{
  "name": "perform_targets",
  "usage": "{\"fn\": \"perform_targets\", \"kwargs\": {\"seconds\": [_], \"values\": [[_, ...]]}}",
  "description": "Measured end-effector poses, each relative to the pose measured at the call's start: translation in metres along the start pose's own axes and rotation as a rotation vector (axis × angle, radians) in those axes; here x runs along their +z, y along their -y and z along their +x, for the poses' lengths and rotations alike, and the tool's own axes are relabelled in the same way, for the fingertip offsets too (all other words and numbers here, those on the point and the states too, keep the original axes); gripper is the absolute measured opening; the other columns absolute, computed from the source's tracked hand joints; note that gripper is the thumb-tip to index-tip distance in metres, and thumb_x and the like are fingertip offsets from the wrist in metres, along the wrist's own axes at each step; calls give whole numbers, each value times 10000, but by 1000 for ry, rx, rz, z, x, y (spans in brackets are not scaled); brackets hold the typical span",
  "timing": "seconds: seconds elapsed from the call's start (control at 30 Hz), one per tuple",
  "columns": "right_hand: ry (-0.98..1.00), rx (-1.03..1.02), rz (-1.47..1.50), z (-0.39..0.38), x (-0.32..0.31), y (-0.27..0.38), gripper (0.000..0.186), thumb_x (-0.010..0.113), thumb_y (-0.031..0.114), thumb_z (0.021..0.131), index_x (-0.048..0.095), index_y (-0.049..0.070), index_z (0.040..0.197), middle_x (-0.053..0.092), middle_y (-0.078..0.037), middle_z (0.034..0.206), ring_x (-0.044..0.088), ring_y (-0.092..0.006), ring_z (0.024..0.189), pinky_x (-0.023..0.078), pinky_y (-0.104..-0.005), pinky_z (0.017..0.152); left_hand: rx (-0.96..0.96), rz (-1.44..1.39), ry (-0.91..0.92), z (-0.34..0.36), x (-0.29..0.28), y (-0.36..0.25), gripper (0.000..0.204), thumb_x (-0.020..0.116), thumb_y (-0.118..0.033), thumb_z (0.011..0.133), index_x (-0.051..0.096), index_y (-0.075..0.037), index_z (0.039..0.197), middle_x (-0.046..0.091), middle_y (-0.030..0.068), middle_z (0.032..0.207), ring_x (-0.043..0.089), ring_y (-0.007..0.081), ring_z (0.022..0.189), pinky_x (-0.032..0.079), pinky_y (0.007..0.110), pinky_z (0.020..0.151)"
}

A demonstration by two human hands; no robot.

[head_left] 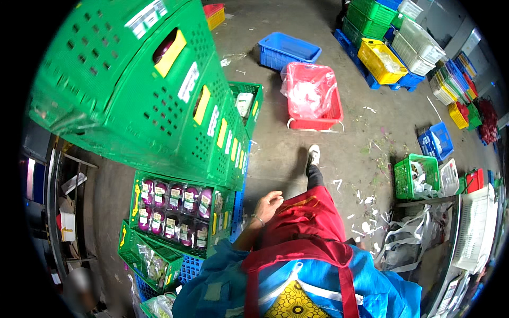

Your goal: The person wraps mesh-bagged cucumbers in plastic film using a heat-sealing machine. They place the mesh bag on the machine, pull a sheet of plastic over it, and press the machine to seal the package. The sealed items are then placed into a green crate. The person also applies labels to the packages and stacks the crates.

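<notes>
My left hand hangs beside the red apron, fingers loosely curled, with nothing visible in it. My right hand is hidden by my body and clothing. To the left, tall stacked green crates with yellow handles stand beside an open green crate of packed purple produce; a lower green crate holds bagged greens. Ahead of my foot, a red basket lined with clear plastic stands near a blue crate.
Coloured crate stacks on a blue pallet stand at back right. On the right are a blue basket, a green basket and white crates. Scraps litter the floor. A metal rack stands far left.
</notes>
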State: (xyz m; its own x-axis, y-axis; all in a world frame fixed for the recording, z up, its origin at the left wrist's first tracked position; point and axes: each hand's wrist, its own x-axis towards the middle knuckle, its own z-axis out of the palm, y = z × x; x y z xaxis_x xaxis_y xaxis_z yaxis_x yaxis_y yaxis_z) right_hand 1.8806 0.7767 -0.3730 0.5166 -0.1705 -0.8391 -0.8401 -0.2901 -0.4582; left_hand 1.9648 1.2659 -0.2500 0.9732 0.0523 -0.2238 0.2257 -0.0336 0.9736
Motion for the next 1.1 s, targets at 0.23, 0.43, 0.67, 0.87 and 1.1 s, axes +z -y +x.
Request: {"fn": "perform_targets", "kwargs": {"seconds": [0.23, 0.43, 0.67, 0.87, 1.1], "values": [[104, 100, 22, 42, -26, 49, 267, 558, 294, 835, 599, 31, 838, 614, -79, 704, 608, -193, 695, 485, -327, 591, -190, 226, 38, -7, 64, 17, 343, 622, -267, 816, 595, -33, 1065, 655, 121, 941, 627, 184, 885, 480, 310, 803], [110, -549, 346, -2, -66, 260, 373, 534, 366, 874, 558, 14, 996, 627, -91, 814, 611, -202, 733, 476, -316, 647, -52, 267, 193, 39, 128, -32, 311, 601, -234, 833, 587, -10, 1049, 632, 142, 1005, 606, 214, 921, 465, 305, 811], [-311, -341, 735, -67, -109, 165, 193, 556, 189, 862, 593, 3, 895, 621, -88, 742, 590, -158, 647, 455, -267, 586, -142, 311, 631, 105, 193, -57, 347, 594, -214, 862, 551, 6, 1128, 627, 132, 1046, 584, 190, 986, 442, 309, 886], [-661, 306, 894, -165, -28, -48, 201, 530, 165, 848, 594, -18, 795, 617, -117, 653, 579, -191, 528, 427, -324, 442, -384, 411, 917, 121, 263, -46, 350, 644, -102, 796, 563, -13, 1125, 636, 131, 999, 597, 168, 938, 473, 280, 831], [-556, 709, 1125, -201, 107, -199, 264, 544, 240, 842, 643, -5, 826, 632, -137, 670, 613, -249, 541, 466, -390, 460, -285, 648, 1241, 50, 398, -76, 347, 633, -124, 802, 566, -27, 1129, 630, 128, 1019, 594, 166, 937, 480, 270, 811]]}}
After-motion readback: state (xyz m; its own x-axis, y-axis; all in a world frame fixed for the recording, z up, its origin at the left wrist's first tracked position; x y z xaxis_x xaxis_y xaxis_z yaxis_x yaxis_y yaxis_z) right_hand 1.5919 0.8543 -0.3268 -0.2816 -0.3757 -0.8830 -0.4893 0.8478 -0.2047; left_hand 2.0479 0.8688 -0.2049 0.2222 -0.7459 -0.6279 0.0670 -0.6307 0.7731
